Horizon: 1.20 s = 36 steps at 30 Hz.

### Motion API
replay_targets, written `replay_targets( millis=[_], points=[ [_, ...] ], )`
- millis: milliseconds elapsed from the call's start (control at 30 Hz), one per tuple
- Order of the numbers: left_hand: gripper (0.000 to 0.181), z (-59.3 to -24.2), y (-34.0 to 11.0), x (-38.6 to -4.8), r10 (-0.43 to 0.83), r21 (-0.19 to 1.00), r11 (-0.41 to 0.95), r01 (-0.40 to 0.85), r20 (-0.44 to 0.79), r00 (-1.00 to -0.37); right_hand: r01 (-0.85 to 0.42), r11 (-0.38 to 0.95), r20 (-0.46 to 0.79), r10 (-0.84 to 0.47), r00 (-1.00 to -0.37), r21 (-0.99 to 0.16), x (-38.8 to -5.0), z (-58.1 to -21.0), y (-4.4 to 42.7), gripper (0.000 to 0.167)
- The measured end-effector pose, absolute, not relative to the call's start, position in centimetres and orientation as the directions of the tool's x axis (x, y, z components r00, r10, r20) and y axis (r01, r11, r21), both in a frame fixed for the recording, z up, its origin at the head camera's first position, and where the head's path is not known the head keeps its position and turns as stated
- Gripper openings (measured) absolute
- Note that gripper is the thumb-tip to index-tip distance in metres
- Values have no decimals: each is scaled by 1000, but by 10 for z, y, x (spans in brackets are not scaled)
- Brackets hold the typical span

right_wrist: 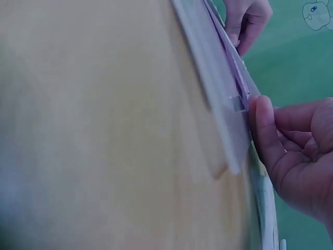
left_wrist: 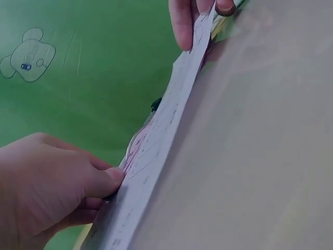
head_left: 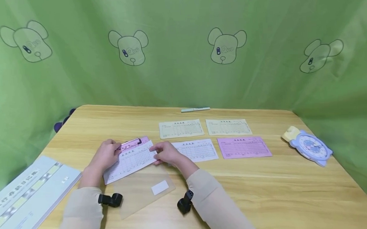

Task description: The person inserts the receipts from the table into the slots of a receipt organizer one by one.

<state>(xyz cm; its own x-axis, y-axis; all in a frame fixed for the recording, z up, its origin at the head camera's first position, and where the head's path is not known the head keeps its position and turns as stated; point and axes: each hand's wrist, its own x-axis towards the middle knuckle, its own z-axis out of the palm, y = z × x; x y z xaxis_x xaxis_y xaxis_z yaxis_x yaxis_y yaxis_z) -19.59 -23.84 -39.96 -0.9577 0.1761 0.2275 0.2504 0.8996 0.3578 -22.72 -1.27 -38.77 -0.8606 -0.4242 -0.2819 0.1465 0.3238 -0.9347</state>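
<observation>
The left forearm reaches nearly straight forward, and the left hand [head_left: 104, 156] bends in at the left end of a white form [head_left: 132, 161]. Its thumb lies on top and its fingers curl behind, pinching the edge of a pink sheet [head_left: 145, 139] beside a metal clip [head_left: 130, 144]; whether it also grips the white form is unclear.

The right forearm slants in from the lower right. The right hand [head_left: 169, 152] turns inward, thumb and fingers closed in a pinch on the form's right end. Between the hands, the form slants, its right end farther from the person, and partly covers the pink sheet.

Nearer the person than both hands lies a clear plastic sheet [head_left: 138, 200] with a white label [head_left: 159, 187]. Just right of the right hand is another white form [head_left: 197, 150], then a purple-pink form [head_left: 244, 147]. A pale blue ledger [head_left: 37, 197] lies left of the left hand.
</observation>
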Motion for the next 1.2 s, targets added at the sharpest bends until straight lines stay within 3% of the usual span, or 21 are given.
replay_targets(
  millis=[400, 733, 1200],
  points=[
    [32, -387, -237, -205, 80, 441, 892, 104, 73, -994, 172, 282, -283, -423, -861, -944, -229, -395, -14, 33],
    [34, -397, -230, -209, 119, 416, 887, 201, 214, -970, 168, 270, -271, -414, -869, -948, -231, -397, -15, 34],
    [18, -403, -222, -210, 181, 251, 934, 253, 277, -944, 173, 287, -280, -392, -876, -942, -232, -393, -20, 35]
  ],
)
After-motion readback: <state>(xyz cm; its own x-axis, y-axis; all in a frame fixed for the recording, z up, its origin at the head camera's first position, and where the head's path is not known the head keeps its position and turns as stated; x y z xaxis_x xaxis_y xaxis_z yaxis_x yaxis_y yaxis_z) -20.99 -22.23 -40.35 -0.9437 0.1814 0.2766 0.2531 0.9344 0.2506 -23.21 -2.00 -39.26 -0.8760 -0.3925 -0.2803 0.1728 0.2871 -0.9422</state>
